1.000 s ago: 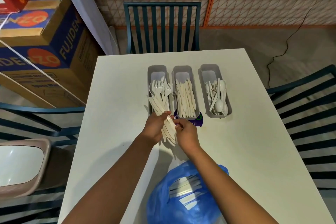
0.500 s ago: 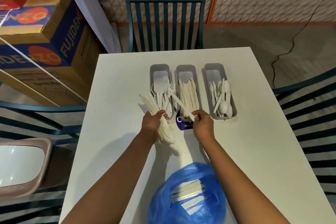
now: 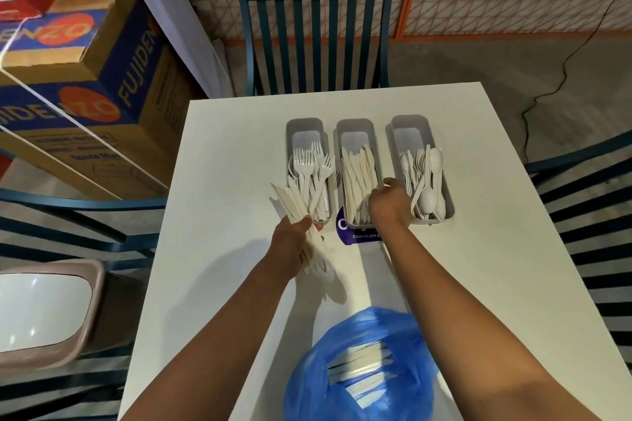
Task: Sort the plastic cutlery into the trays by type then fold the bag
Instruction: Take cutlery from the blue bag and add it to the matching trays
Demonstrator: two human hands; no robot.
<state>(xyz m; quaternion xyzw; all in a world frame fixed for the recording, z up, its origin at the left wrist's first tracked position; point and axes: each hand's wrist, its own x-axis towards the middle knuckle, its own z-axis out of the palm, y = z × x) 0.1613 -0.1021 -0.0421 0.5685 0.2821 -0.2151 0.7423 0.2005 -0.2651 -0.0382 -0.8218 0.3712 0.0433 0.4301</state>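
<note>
Three grey trays stand side by side on the white table [image 3: 485,284]. The left tray [image 3: 304,123] holds forks [image 3: 311,167], the middle tray [image 3: 355,125] holds knives [image 3: 354,174], and the right tray [image 3: 410,121] holds spoons [image 3: 429,178]. My left hand [image 3: 290,246] grips a fanned bundle of white knives [image 3: 289,200] beside the fork tray. My right hand [image 3: 390,203] is over the near end of the middle tray, fingers curled down on a knife among those lying there. A blue plastic bag [image 3: 362,369] with more white cutlery inside lies at the near edge between my arms.
A purple sticker [image 3: 345,232] shows under the middle tray's near end. Teal slatted chairs stand at the far side [image 3: 314,44], the right [image 3: 598,215] and the left. Stacked cardboard boxes [image 3: 85,79] and a pink-rimmed bin [image 3: 41,311] are to the left.
My right hand drew one knife out of the bundle in my left hand, carried it right and forward, and lowered it into the middle tray. My left hand stayed beside the fork tray.
</note>
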